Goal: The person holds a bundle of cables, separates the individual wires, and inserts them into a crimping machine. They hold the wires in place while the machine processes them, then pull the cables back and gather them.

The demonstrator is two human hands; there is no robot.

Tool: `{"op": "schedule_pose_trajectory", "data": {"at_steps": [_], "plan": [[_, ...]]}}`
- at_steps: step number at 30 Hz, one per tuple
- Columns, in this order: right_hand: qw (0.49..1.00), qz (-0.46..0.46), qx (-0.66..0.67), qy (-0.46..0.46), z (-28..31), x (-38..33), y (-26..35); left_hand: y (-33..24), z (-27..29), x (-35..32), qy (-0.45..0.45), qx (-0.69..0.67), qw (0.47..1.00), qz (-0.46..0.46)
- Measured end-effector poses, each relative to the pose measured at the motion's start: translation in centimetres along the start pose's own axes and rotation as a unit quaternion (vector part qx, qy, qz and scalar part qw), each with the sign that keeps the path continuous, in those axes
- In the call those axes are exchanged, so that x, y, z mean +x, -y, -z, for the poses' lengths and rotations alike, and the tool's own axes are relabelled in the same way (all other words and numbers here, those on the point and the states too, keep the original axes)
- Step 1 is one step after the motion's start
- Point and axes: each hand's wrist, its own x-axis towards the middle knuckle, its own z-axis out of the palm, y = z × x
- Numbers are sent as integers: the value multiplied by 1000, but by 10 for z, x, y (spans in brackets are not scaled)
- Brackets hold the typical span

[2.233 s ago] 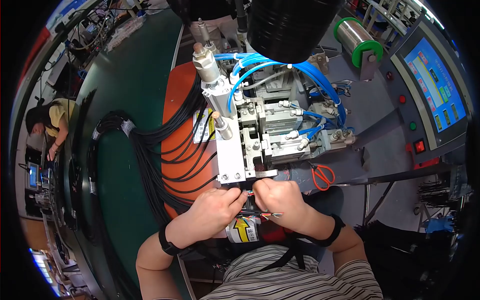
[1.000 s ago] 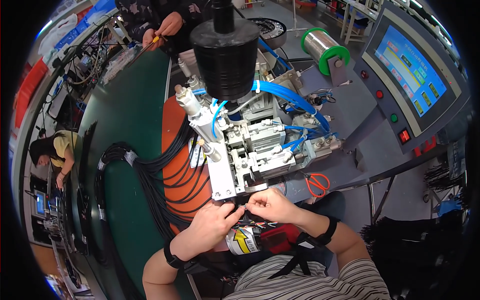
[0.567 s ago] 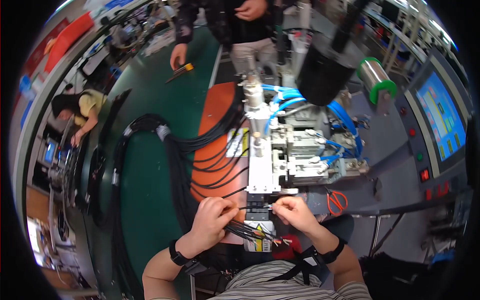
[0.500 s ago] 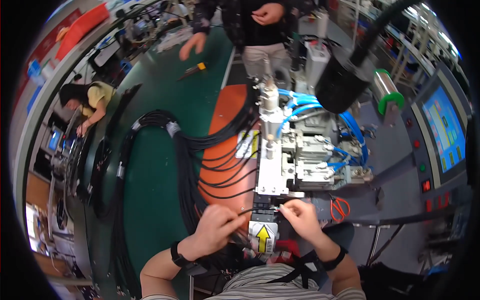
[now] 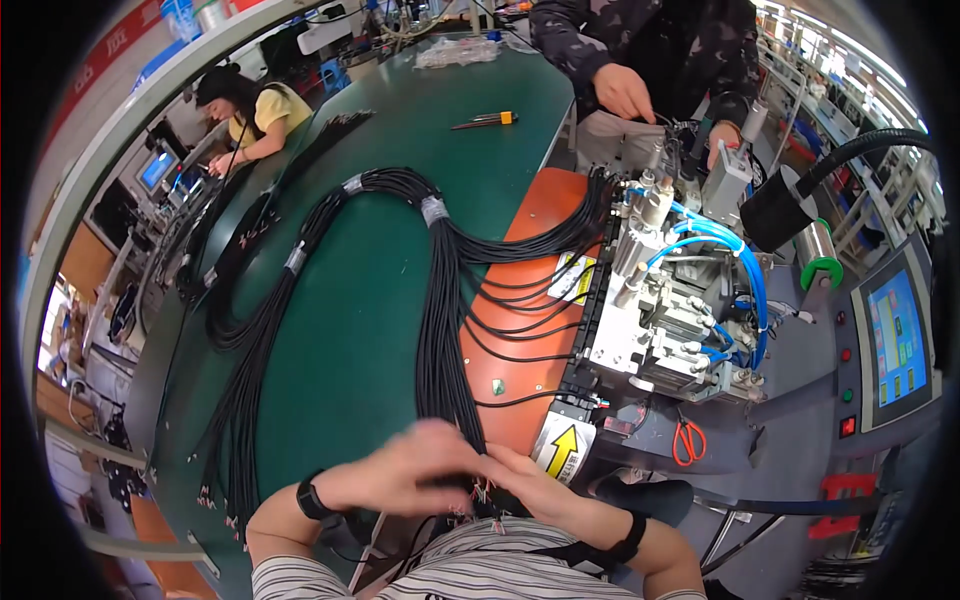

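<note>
My left hand [image 5: 425, 470], smeared by motion, is over the lower end of a thick bundle of black cables [image 5: 450, 340]; its fingers cannot be made out. Against it, at the bundle's stripped ends, my right hand [image 5: 530, 487] has its fingers drawn together; what they hold, if anything, is hidden. Beyond the right hand, a single black cable [image 5: 520, 400] crosses the orange board [image 5: 510, 345] into a black holder [image 5: 577, 392], with its tip poking out to the right. Several more cables run likewise into the metal machine [image 5: 650, 310] with blue air tubes.
A green table [image 5: 340, 360] spans the left. Red-handled scissors [image 5: 688, 440] lie right of the plate with a yellow arrow [image 5: 565, 447]. A touch screen [image 5: 893, 325] stands far right, near a black lamp [image 5: 775, 210]. One person [image 5: 640, 60] stands behind the machine; another [image 5: 260, 115] sits far left.
Both hands have left the cable at the holder, which now lies in it, and moved toward me to the bundle's ends. My view has shifted; the person opposite now reaches to the machine.
</note>
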Motion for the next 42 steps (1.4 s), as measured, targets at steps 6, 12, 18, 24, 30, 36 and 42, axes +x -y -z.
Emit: {"op": "schedule_pose_trajectory", "data": {"at_steps": [6,12,18,24,30,36,42], "plan": [[979,106,-163,-68,-44,26,-52,49,-17,-82,-221,32,950,217],[995,0,-61,-73,-48,8,-17,45,-25,-82,-193,201,949,146],[993,30,109,-32,6,-62,38,54,-30,-23,-164,257,951,55],[999,43,-7,-14,62,-94,42,55,-73,115,-24,188,973,-133],[952,202,86,-215,141,-107,62,77,-97,193,-10,100,990,-94],[918,308,-89,-236,185,-82,87,87,-109,240,-47,73,987,-134],[897,375,-34,-230,193,-77,112,90,-114,257,-54,67,991,-101]]}}
